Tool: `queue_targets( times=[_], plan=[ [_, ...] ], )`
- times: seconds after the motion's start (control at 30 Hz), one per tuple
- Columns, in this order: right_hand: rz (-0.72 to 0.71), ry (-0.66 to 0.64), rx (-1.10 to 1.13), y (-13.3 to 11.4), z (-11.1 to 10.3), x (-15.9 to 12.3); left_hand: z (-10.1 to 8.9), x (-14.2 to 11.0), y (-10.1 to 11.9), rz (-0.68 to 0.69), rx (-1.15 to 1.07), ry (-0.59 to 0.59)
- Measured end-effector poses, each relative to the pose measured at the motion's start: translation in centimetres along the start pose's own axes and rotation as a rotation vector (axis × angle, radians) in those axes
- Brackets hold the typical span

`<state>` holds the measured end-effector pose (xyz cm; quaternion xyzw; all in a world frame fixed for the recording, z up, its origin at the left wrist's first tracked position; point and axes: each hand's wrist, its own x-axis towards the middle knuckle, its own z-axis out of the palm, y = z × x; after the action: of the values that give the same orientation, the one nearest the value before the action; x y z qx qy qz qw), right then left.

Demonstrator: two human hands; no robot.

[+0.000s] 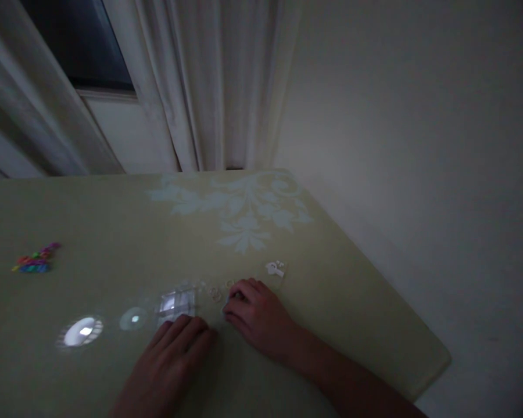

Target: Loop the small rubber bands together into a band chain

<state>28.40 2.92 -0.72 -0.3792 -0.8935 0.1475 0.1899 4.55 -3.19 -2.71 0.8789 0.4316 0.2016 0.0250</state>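
My left hand (174, 357) rests palm down, fingers bent a little, with its fingertips at the near edge of a clear, partitioned plastic box (178, 302). Whatever lies under those fingers is hidden. To its right, my right hand (259, 313) has curled fingers with thumb and index close together, around something small and pale that I cannot make out. Between the hands lie small pale rings (216, 294) and a yellowish ring (230, 284). Just beyond my right hand is a clear packet with a white key-shaped print (275, 268).
A heap of small colourful pieces (35, 260) lies at the far left on the pale green table (113, 226). Bright light reflections (82, 331) show left of the box. Curtains (226, 87) hang behind the table, and a wall (418, 145) stands along the right.
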Motion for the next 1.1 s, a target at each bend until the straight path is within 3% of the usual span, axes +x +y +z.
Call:
queue_targets(
  times=[0.07, 0.23, 0.37, 0.47, 0.7, 0.83, 1.0, 1.1],
  plan=[
    [0.016, 0.015, 0.087, -0.1, -0.3, 0.1, 0.1, -0.1, -0.1, -0.016, -0.043, 0.0],
    [0.079, 0.065, 0.256, 0.1, -0.4, 0.1, 0.3, -0.6, -0.2, -0.013, -0.159, 0.133],
    [0.125, 0.121, 0.376, 0.1, -0.7, 0.0, 0.4, -0.6, 1.2, -0.195, -0.323, 0.091],
    [0.167, 0.142, 0.454, 0.1, -1.1, 0.1, 0.8, -0.2, 2.0, -0.253, -0.458, 0.065],
    [0.201, 0.128, 0.529, 0.1, -1.3, -0.1, 2.3, -0.8, 1.2, -0.166, -0.502, 0.143],
    [0.204, 0.153, 0.579, 0.2, -1.2, -0.1, 1.7, -0.7, 0.9, -0.191, -0.487, 0.135],
    [0.238, 0.193, 0.65, 0.4, -1.0, -0.1, 0.8, -0.3, 0.3, -0.015, -0.344, 0.175],
    [0.257, 0.221, 0.658, 0.4, -1.0, -0.1, 0.6, -0.5, 0.0, 0.045, -0.285, 0.113]
  ],
)
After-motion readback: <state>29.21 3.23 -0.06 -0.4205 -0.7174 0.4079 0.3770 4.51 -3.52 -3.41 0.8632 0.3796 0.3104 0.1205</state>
